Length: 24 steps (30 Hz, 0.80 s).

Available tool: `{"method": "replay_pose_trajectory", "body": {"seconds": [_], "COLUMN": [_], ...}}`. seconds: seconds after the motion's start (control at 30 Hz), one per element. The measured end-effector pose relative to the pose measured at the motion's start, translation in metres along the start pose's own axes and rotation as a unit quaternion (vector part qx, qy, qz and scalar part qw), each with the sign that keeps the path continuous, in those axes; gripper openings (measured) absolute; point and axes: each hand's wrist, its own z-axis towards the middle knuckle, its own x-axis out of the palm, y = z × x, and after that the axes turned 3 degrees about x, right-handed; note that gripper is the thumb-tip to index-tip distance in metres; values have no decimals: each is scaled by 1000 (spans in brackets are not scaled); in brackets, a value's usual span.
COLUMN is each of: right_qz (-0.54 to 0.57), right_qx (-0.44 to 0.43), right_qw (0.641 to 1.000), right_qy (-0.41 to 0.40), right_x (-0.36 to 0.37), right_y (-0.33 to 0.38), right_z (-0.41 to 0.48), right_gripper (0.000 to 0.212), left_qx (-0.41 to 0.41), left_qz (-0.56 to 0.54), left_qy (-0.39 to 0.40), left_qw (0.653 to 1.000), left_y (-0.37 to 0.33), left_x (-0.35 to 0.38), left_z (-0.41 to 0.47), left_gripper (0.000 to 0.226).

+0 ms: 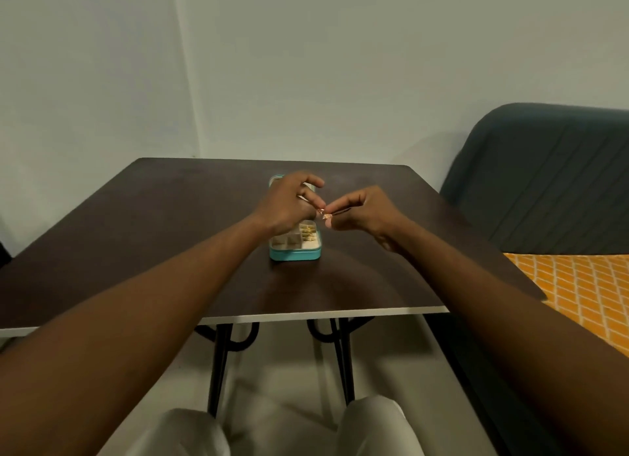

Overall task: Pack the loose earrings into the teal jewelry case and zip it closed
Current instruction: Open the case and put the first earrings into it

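The teal jewelry case (294, 254) lies open in the middle of the dark table (136, 238), its cream compartments facing up with several gold earrings (308, 231) inside. Above the case, my left hand (289, 205) and my right hand (369, 214) meet fingertip to fingertip. Between them they pinch a small gold earring (324, 214) just over the case's right edge. My left hand hides the case's middle and most of its raised lid (276, 180).
The table's white front edge (306, 314) runs across the view, with black legs below. A dark padded headboard (544, 183) and an orange patterned bed cover (585, 285) stand at the right. My knees in light trousers show at the bottom.
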Motion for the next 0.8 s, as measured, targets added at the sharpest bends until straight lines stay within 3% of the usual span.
{"method": "replay_pose_trajectory", "body": {"seconds": [0.2, 0.4, 0.63, 0.8], "right_qz": [9, 8, 72, -34], "right_qx": [10, -4, 23, -14], "right_qw": [1000, 1000, 997, 999], "right_qy": [-10, -13, -17, -26], "right_x": [4, 28, 44, 51], "right_y": [-14, -8, -13, -9], "right_z": [-1, 0, 4, 1], "right_gripper": [23, 24, 18, 13], "left_qx": [-23, -113, -184, -199], "left_qz": [-52, -132, -233, -213], "left_qy": [-23, -9, 10, -6], "left_qw": [998, 985, 955, 956], "left_y": [4, 7, 13, 17], "left_x": [6, -11, -22, -21], "left_z": [-7, -21, -30, -29], "left_gripper": [42, 18, 23, 22]}}
